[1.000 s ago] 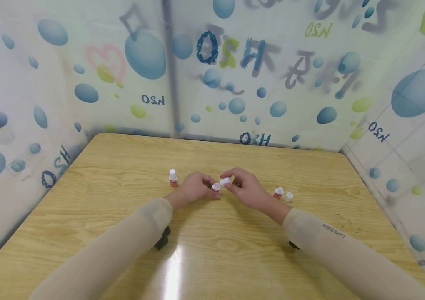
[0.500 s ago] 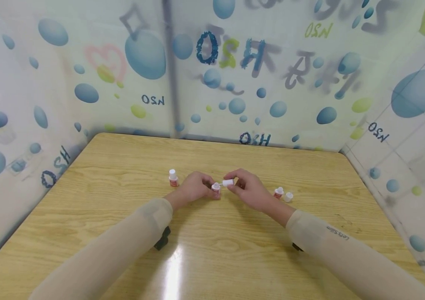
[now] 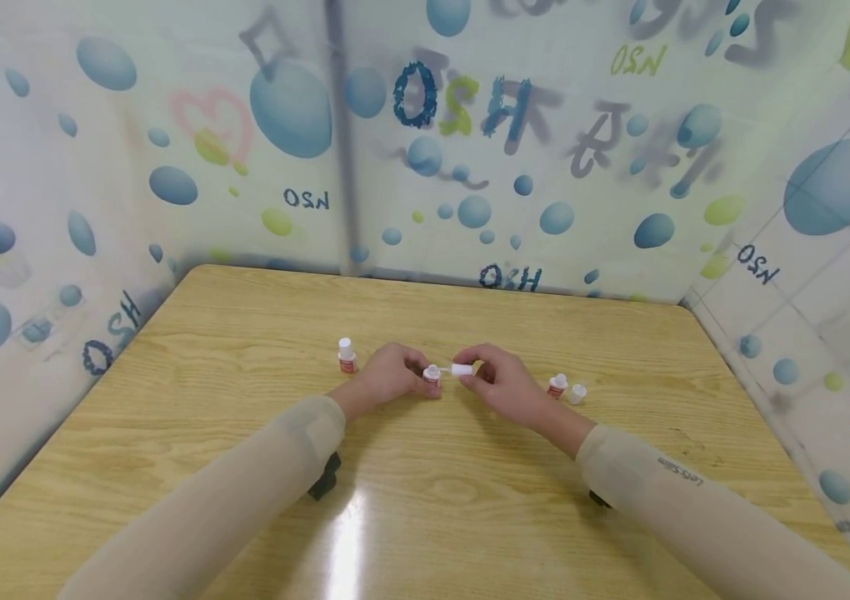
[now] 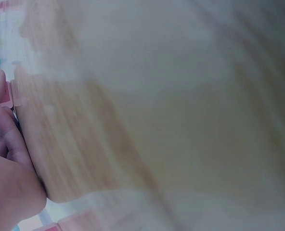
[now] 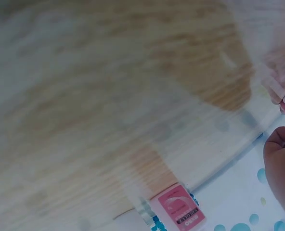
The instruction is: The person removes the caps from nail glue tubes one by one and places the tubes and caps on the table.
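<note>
My left hand (image 3: 389, 375) grips a small white bottle (image 3: 432, 382) with a red label, standing upright on the table with its neck uncapped. To its right, my right hand (image 3: 503, 382) pinches a white cap (image 3: 462, 369) between fingers and thumb. The cap lies sideways, and a thin white stem (image 3: 445, 369) points from it towards the bottle's mouth. In the left wrist view, the left hand (image 4: 7, 178) shows at the left edge, its fingers by the red-labelled bottle (image 4: 8, 95). At the right edge of the right wrist view is part of the right hand (image 5: 283, 163).
A capped bottle (image 3: 347, 358) of the same kind stands left of the left hand. Beyond the right wrist are an uncapped bottle (image 3: 557, 386) and a loose white cap (image 3: 577, 393). Patterned curtains (image 3: 425, 225) surround the wooden table (image 3: 440, 517).
The right hand has shifted slightly right, drawing the cap away from the bottle. The cap has turned level and its thin stem now shows. The left hand and bottle have stayed put.
</note>
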`<state>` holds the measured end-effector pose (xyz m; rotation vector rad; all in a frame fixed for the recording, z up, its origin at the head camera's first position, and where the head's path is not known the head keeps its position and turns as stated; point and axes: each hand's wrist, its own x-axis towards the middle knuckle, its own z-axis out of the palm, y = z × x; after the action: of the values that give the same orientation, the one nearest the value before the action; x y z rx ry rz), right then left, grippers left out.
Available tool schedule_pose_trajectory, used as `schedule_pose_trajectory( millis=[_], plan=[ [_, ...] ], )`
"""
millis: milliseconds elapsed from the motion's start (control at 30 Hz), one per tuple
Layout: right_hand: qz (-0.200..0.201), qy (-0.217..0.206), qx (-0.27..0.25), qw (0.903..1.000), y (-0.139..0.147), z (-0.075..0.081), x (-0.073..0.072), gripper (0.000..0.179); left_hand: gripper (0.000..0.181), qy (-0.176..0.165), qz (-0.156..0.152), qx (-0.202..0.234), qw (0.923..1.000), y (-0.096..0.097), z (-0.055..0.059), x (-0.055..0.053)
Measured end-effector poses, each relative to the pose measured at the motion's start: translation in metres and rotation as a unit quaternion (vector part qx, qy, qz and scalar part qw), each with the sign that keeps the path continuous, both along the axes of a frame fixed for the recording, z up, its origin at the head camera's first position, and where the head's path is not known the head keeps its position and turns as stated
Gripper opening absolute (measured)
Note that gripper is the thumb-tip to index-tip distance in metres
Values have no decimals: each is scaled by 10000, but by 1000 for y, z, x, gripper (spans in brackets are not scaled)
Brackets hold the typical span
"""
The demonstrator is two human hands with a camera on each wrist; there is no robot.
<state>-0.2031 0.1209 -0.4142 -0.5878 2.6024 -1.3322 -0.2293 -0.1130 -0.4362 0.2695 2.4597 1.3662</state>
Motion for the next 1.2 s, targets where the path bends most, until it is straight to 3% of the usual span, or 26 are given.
schedule_pose_trajectory(
  millis=[433, 867, 1200],
  plan=[
    [-54, -18, 5, 10000, 4, -3, 0, 25, 22, -12, 9, 26, 10000, 1, 1, 1],
    [173, 361, 177, 9990, 8, -3, 1, 36, 23, -46, 36, 15, 10000, 1, 1, 1],
    [-255, -220, 169, 9993, 6, -3, 1, 37, 23, -60, 16, 66, 10000, 1, 4, 3]
  ],
)
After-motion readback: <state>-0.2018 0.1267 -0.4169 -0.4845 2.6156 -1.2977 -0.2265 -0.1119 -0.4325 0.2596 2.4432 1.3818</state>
